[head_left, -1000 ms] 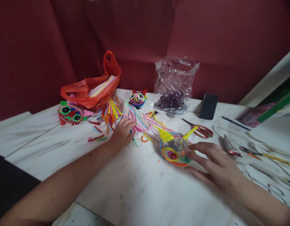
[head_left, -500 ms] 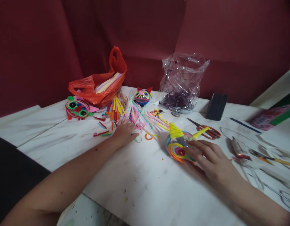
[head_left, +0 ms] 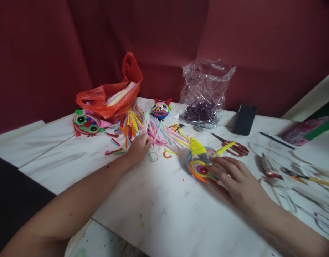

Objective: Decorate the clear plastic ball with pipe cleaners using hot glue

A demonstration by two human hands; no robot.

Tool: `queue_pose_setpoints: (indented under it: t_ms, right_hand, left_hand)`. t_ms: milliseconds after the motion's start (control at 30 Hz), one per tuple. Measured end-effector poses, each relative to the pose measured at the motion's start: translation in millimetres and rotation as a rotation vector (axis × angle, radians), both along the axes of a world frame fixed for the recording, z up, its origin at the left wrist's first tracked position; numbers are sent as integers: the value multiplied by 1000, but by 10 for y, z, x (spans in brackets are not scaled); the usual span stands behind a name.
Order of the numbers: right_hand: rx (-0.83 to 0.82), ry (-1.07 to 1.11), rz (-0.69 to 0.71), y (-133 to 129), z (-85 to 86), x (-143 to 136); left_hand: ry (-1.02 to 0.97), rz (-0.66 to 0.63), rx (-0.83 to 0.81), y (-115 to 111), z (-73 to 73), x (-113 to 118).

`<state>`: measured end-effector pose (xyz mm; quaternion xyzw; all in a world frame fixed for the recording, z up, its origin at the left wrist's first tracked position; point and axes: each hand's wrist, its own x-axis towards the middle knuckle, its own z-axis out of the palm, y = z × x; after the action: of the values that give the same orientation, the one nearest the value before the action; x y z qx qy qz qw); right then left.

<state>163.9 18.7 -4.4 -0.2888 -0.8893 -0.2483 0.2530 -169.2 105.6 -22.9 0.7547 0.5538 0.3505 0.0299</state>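
Observation:
My right hand [head_left: 237, 180] is wrapped round the side of a clear ball decorated with coloured pipe cleaners [head_left: 198, 162]. The ball has yellow ears and a red eye ringed in yellow, and it rests on the table; its right side is behind my fingers. At the near edge of a pile of loose pipe cleaners [head_left: 156, 134], my left hand [head_left: 141, 147] has its fingers curled in. Whatever they pinch is hidden. A pale green piece [head_left: 150, 154] shows just beside that hand, next to a thin ring and an orange curl [head_left: 167, 154].
Behind the pile stand a red plastic bag [head_left: 121, 103], a big-eyed decorated ball [head_left: 86, 123] and a cat-faced ball [head_left: 161, 109]. A clear bag [head_left: 204, 103], phone [head_left: 244, 119] and scissors [head_left: 235, 148] lie farther right. A glue gun [head_left: 270, 167] and pliers [head_left: 295, 174] sit at right.
My left hand's fingers have drawn together from a spread pose over the pile. My right hand stays on the decorated ball. The view has shifted slightly.

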Motion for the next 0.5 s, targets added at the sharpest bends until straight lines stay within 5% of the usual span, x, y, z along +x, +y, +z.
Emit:
queue_pose_setpoints:
  t_ms: [500]
  right_hand:
    - [-48, 42, 30, 3, 23, -32]
  left_hand:
    - [286, -88, 38, -62, -23, 52]
